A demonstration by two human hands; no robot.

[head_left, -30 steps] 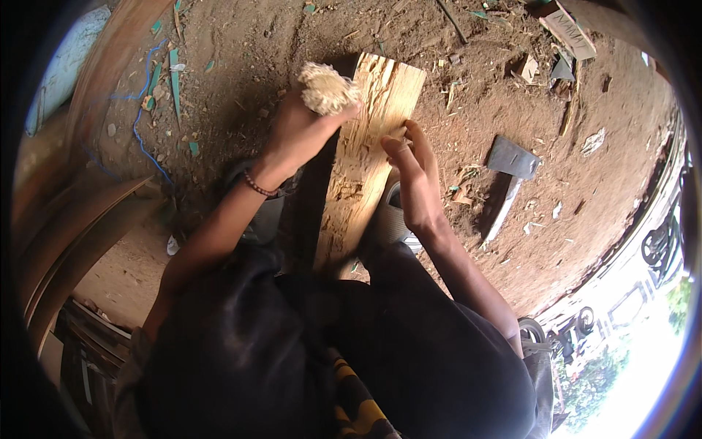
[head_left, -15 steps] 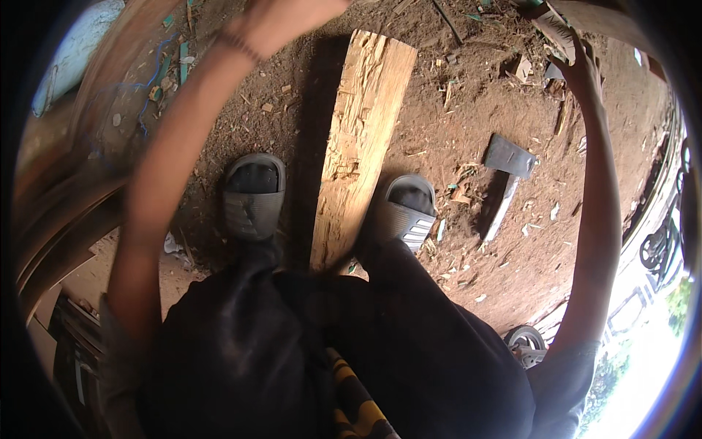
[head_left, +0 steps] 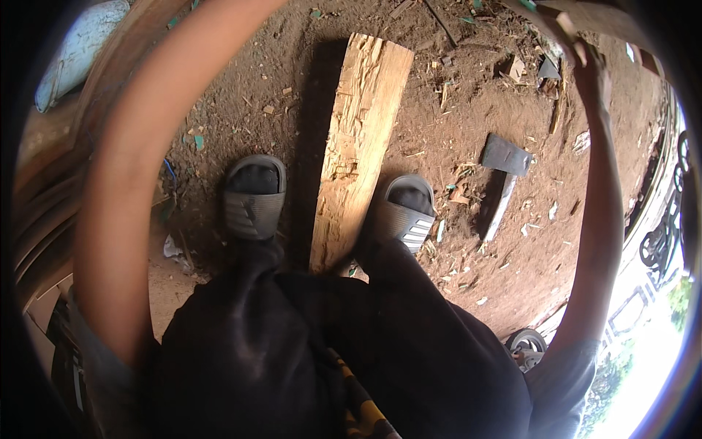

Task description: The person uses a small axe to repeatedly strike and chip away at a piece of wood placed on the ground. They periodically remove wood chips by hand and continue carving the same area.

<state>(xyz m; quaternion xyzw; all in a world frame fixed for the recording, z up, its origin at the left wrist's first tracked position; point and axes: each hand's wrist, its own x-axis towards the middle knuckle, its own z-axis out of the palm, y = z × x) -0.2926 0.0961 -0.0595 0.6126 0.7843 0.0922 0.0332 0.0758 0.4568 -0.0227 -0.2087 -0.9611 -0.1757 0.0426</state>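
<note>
My left forearm [head_left: 139, 168] reaches up across the left of the view; that hand is beyond the top edge. My right hand [head_left: 592, 73] is raised at the top right, fingers bent against something I cannot make out clearly near the rim. A rough, pale split wooden beam [head_left: 358, 146] lies lengthways on the dirt between my two sandalled feet [head_left: 254, 197]. An axe or hammer with a flat dark metal head [head_left: 506, 154] and a pale handle rests to the right of my right foot.
Curved brown boards [head_left: 51, 205] and a light blue object [head_left: 80, 51] line the left rim. Wood scraps [head_left: 514, 69] and a thin dark rod [head_left: 439, 20] lie on the dirt floor [head_left: 468, 293]. Wheels [head_left: 525, 342] and bright greenery are at the lower right.
Both hands have moved away from the beam, up and outward. The fibrous bundle that was in my left hand has left the view with it. My feet now show beside the beam.
</note>
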